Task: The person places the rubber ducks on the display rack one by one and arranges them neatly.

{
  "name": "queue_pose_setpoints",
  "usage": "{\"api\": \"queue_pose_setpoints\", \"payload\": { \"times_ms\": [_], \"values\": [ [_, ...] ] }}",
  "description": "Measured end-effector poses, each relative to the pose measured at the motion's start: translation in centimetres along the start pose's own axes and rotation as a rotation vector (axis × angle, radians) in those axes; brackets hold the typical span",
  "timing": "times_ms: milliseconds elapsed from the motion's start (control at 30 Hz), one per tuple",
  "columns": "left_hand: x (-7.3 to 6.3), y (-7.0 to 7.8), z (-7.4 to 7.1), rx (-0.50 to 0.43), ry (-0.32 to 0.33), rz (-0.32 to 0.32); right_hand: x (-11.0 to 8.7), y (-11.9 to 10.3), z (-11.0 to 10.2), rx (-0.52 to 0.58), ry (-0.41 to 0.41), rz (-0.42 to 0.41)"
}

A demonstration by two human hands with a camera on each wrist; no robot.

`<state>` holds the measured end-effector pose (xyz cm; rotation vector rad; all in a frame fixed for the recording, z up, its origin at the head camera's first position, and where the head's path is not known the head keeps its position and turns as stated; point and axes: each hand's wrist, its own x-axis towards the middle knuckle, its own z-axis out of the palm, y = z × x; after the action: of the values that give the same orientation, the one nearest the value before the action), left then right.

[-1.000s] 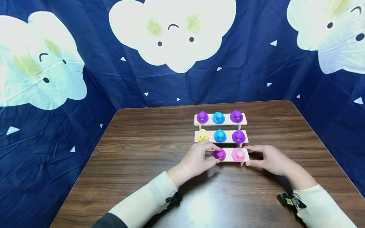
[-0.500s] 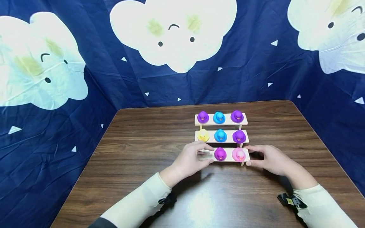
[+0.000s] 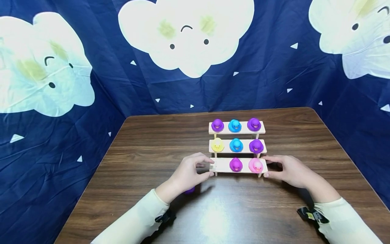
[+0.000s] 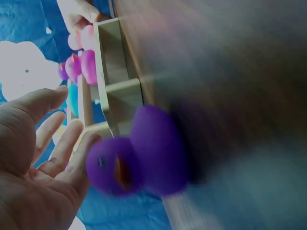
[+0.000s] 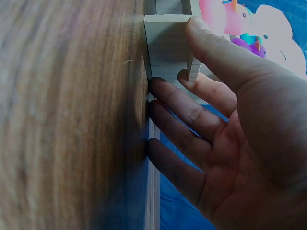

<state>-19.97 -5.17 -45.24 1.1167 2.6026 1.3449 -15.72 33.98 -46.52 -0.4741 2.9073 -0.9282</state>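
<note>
A three-step wooden display rack (image 3: 221, 165) stands on the table with rubber ducks on its steps. My left hand (image 3: 187, 172) is beside the left end of the lowest step, its thumb and fingers spread with nothing between them. Whether its fingertips touch the wood, I cannot tell. My right hand (image 3: 290, 171) pinches the right end of that step between thumb and index finger. A magenta duck (image 3: 236, 165) and a pink duck (image 3: 256, 165) sit on this step. On the tabletop, a purple duck (image 4: 158, 151) is partly hidden under the left hand in the head view.
On the middle step are a yellow duck (image 3: 217, 145), a blue duck (image 3: 236, 145) and a purple duck (image 3: 256, 146). Purple and blue ducks line the top step (image 3: 226, 131). A blue cloth (image 3: 146, 84) with clouds hangs behind the brown table (image 3: 152, 145).
My left hand has moved left from the magenta duck to the rack's left end, uncovering the lowest step. The purple duck on the table now shows. The right hand stays in place.
</note>
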Motion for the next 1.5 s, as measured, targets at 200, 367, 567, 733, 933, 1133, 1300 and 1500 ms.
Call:
{"api": "queue_pose_setpoints", "payload": {
  "times_ms": [200, 367, 567, 733, 933, 1133, 1300, 1500],
  "values": [
    [-1.6, -1.2, -1.5, -0.024, -0.021, -0.028, -0.1, 0.1, -0.1, -0.014, 0.004, 0.002],
    [-3.0, -1.9, -2.5, -0.019, -0.048, -0.06, -0.1, 0.1, -0.1, -0.017, 0.005, -0.002],
    [-4.3, -2.4, -3.4, -0.017, -0.087, -0.086, -0.1, 0.0, 0.0, -0.009, 0.003, -0.004],
    [-5.1, -2.7, -4.0, -0.023, -0.104, -0.102, -0.1, 0.0, 0.0, -0.007, 0.005, -0.005],
    [-5.8, -3.0, -4.4, -0.002, -0.146, -0.084, 0.0, 0.1, 0.0, 0.0, 0.004, -0.004],
    [-6.3, -3.1, -4.8, -0.013, -0.18, -0.06, -0.1, 0.1, 0.1, -0.002, 0.002, 0.005],
    [-6.6, -3.3, -4.9, 0.0, -0.198, -0.04, -0.1, 0.1, 0.1, -0.006, 0.002, 0.001],
    [-6.8, -3.3, -4.8, 0.051, -0.194, -0.026, -0.1, 0.1, 0.1, -0.013, 0.006, -0.004]
  ]
}}
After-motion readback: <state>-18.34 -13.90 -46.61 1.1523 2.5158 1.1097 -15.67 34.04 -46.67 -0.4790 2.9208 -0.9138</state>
